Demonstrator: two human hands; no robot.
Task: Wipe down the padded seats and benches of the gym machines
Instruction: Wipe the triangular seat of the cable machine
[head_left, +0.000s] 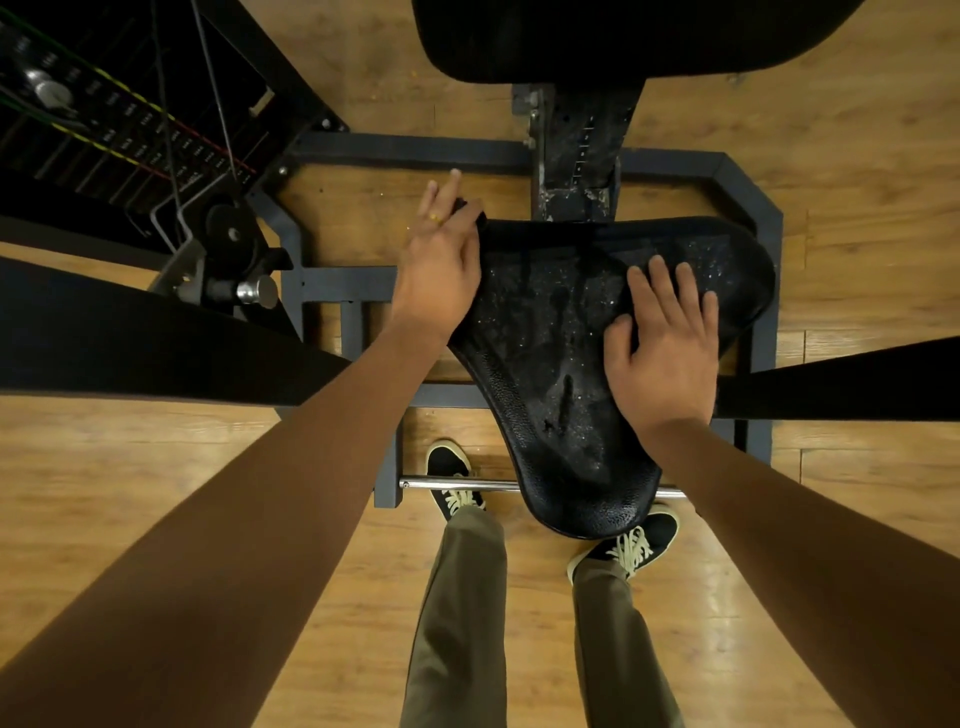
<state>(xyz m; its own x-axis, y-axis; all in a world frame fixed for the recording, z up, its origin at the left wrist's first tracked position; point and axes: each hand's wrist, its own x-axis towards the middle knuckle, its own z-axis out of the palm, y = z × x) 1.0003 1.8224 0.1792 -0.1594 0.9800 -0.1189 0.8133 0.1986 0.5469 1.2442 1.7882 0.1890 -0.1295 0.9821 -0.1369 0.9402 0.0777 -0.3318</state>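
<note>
A black padded seat (550, 332) of a gym machine lies below me, wide at the far end and narrow toward my feet. Its textured surface is speckled with wet droplets and streaks. My left hand (441, 275) clasps the seat's far left corner, with two fingers stretched out past the edge and a ring on one. My right hand (665, 348) lies flat on the seat's right half with fingers spread. No cloth shows under it. A black back pad (597, 36) hangs above the seat at the top of the view.
The dark steel frame (753, 187) boxes the seat in on a wooden floor. A weight stack (104, 119) with cables stands far left. Black padded arms reach in from the left (130, 338) and right (857, 379). A chrome bar (498, 486) crosses by my shoes.
</note>
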